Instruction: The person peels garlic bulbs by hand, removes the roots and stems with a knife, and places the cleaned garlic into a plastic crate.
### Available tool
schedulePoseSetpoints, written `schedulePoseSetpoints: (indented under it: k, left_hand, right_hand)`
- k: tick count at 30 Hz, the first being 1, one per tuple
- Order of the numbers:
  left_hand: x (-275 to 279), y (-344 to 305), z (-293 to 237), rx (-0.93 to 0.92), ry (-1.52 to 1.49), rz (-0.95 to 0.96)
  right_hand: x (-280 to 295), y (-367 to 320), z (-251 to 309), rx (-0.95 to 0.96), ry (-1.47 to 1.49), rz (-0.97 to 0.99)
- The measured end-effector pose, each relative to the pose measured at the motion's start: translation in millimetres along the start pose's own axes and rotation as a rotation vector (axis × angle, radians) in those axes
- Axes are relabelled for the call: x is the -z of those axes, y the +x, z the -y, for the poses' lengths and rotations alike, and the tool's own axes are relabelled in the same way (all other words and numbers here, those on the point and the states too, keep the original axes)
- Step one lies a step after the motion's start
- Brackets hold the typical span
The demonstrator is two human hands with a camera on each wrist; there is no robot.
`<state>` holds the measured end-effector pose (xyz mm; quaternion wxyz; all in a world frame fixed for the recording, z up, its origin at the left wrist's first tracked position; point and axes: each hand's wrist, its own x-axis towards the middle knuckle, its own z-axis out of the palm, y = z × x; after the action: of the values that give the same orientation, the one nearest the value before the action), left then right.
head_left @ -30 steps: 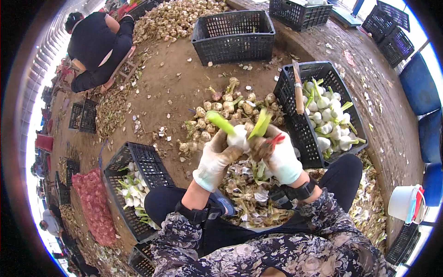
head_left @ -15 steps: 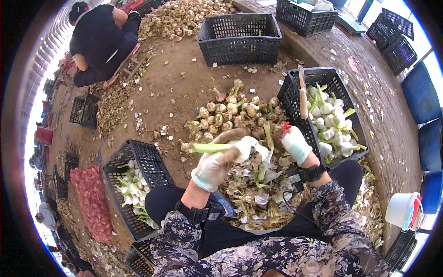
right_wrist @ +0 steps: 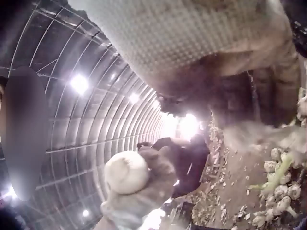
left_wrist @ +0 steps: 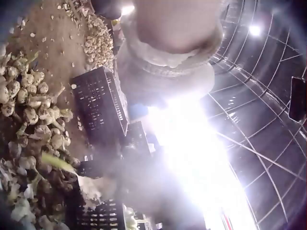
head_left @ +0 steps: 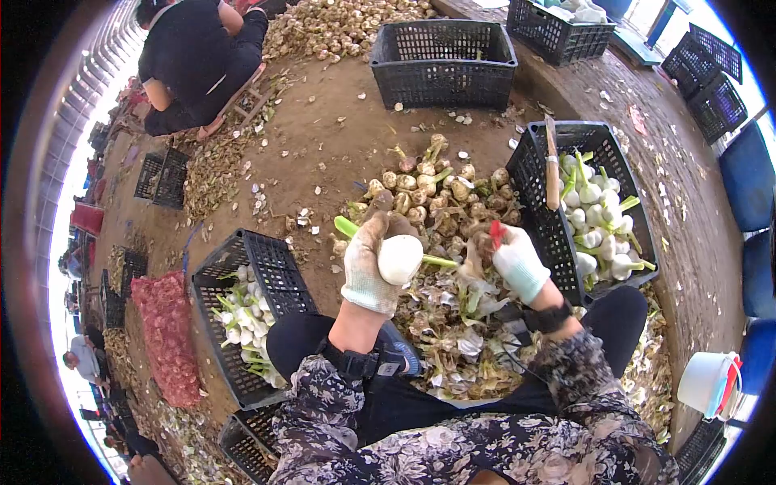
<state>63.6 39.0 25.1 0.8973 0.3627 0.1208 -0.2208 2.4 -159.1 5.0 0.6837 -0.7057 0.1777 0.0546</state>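
My left hand (head_left: pixel 368 263), in a soiled white glove, grips a smooth white garlic bulb (head_left: pixel 400 259); in the right wrist view the bulb (right_wrist: pixel 126 172) shows round and clean. Green stem (head_left: pixel 346 227) sticks out past the fingers on the left, and a thinner green stalk (head_left: pixel 440 261) on the right. Right of it, my gloved right hand (head_left: pixel 517 260) has curled fingers with red material at them, pinching loose, blurred garlic husk (head_left: pixel 475 275). Below both hands lies a heap of peeled skins (head_left: pixel 461 339).
Unpeeled garlic (head_left: pixel 428 190) is piled ahead. A crate (head_left: pixel 533 174) of white bulbs stands right, a knife (head_left: pixel 552 166) on its rim; another crate (head_left: pixel 242 242) with bulbs stands left. Beyond are a black crate (head_left: pixel 444 77), a red mesh sack (head_left: pixel 166 339) and a crouching person (head_left: pixel 194 65).
The hands were together at the bulb, then parted, the right moving rightward with husk. My left hand has turned the bulb, so its white side now shows. The head view has shifted slightly.
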Motion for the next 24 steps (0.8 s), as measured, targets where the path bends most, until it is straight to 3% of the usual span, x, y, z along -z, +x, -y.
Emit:
schedulePoseSetpoints:
  k: [1, 2, 3, 5, 7, 8, 9, 11, 12, 13, 15, 16, 20, 22, 24]
  left_hand:
    - [-1.3, -0.3, -1.6, 0.019, -0.024, -0.028]
    - [-3.6, -4.1, -2.3, 0.021, -0.09, 0.038]
    - [-1.0, -6.6, -5.7, 0.03, -0.024, 0.202]
    - [-15.3, -12.6, -2.5, -0.091, 0.118, 0.096]
    - [-22.7, -15.1, -0.6, -0.211, 0.329, 0.052]
    - [-2.2, -7.2, 2.0, -0.186, 0.317, 0.021]
    - [-1.9, -7.2, 3.0, -0.189, 0.312, 0.018]
    - [-0.9, -8.3, 6.1, -0.831, 1.061, -0.452]
    - [-3.8, -15.0, -0.4, -0.968, 1.229, -0.482]
    - [-14.5, -25.4, -3.5, -1.079, 1.235, -0.466]
    - [-22.6, -33.3, -1.1, -1.287, 1.235, -0.222]
    - [-21.2, -34.1, 5.3, -1.269, 1.201, -0.156]
    - [-19.1, -35.7, -0.4, -1.022, 1.23, -0.224]
    - [-11.5, -35.3, -1.3, -0.854, 1.222, -0.245]
    - [-3.8, -35.8, -1.8, -0.6, 1.049, -0.21]
  right_hand:
    - [8.7, -1.5, -0.1, -0.082, -0.29, 0.073]
    - [13.2, 4.0, -24.1, 0.438, -0.623, 0.06]
    - [-5.2, -10.1, 13.4, 0.24, -0.096, 0.141]
    - [-20.7, -19.0, 29.7, 0.245, 0.43, 0.4]
    - [-49.3, -26.2, 42.7, 0.095, 0.287, 0.498]
    - [-64.6, -25.9, 27.5, 0.221, 0.329, 0.383]
    - [-64.6, -18.6, 18.1, 0.219, 0.325, 0.388]
    - [-63.5, -0.3, -3.4, -0.095, 0.563, 0.414]
    - [-72.6, 11.5, -32.4, -0.1, 0.612, 0.354]
    - [-86.4, 36.1, -74.8, -0.081, 0.477, 0.278]
    - [-108.1, 26.1, -56.1, 0.122, 0.143, 0.314]
    - [-124.2, 16.4, -48.6, 0.191, 0.061, 0.39]
    - [-175.4, 12.1, -42.7, 0.269, -0.12, 0.602]
    - [-181.5, 59.4, -60.1, 0.219, -0.247, 0.457]
    - [-168.2, 131.0, -76.6, 0.109, -0.504, 0.149]
